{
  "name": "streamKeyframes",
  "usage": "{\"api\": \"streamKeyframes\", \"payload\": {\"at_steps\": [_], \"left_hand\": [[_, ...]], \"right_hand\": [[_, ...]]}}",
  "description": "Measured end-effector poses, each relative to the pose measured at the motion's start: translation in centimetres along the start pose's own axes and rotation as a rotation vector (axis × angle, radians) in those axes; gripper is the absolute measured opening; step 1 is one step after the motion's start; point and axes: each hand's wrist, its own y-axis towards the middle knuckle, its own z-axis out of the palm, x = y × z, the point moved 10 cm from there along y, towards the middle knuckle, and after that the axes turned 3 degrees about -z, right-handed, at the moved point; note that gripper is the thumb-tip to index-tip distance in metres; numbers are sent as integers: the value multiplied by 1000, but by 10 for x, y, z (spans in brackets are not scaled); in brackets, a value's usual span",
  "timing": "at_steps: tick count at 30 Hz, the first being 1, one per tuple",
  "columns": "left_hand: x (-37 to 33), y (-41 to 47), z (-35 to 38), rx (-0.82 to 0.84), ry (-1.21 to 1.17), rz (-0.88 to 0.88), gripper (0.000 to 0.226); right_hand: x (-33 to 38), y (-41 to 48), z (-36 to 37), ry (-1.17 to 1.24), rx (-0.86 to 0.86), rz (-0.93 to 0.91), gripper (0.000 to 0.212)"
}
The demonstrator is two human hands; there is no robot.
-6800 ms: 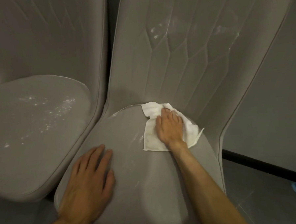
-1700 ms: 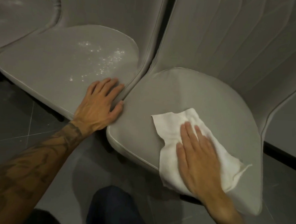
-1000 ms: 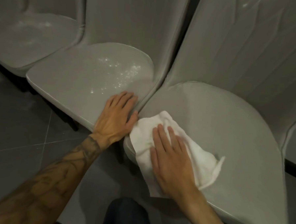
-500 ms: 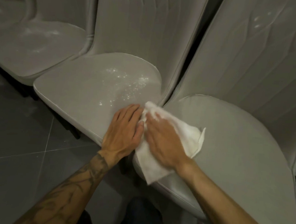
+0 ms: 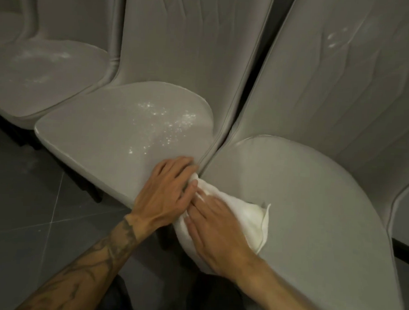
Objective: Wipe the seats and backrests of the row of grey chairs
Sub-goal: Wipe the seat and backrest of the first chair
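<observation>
Dark tiled floor lower left, under grey padded chairs; flat-fingered right hand presses crumpled white cloth centre-frame, left hand flat beside.

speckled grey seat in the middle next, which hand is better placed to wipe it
Probably the right hand: it presses the white cloth beside that speckled grey seat; the left hand only rests there.

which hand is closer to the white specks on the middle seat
Left. The left hand rests on the middle seat's near corner, close to the specks; the right hand presses the white cloth on the next seat, farther off.
</observation>
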Motion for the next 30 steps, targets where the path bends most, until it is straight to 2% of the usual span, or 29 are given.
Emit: {"api": "streamKeyframes", "payload": {"at_steps": [3, 6, 10, 13, 15, 17, 21, 22, 24, 28, 30], "left_hand": [[-3, 7, -1, 8, 7, 16, 51], [-12, 20, 4, 50, 27, 21, 53], [-31, 46, 11, 53, 27, 37, 56], [-38, 65, 21, 56, 14, 21, 57], [-39, 77, 25, 38, -32, -4, 55], [-34, 91, 22, -2, -144, -71, 55], [-35, 128, 15, -5, -183, -120, 55], [-37, 138, 12, -15, -166, -108, 52], [-45, 158, 7, -29, -130, -75, 48], [-62, 191, 0, -94, -75, -14, 48], [-76, 206, -3, -153, -49, 39, 49]], "right_hand": [[-40, 18, 13, 127, 77, 139, 54], [-99, 30, 30, 57, 144, 286, 59], [-178, 45, 19, 70, 51, 590, 54], [-203, 59, 17, 68, 13, 778, 50], [-187, 71, 24, 75, 19, 733, 49], [-159, 73, 36, 153, 10, 588, 54], [-113, 52, 39, 455, -22, 261, 47], [-110, 50, 37, 535, -17, 242, 46], [-137, 50, 44, 647, -36, 346, 45], [-227, 47, 26, 368, -87, 632, 54], [-255, 43, 0, 316, -234, 670, 54]]}}
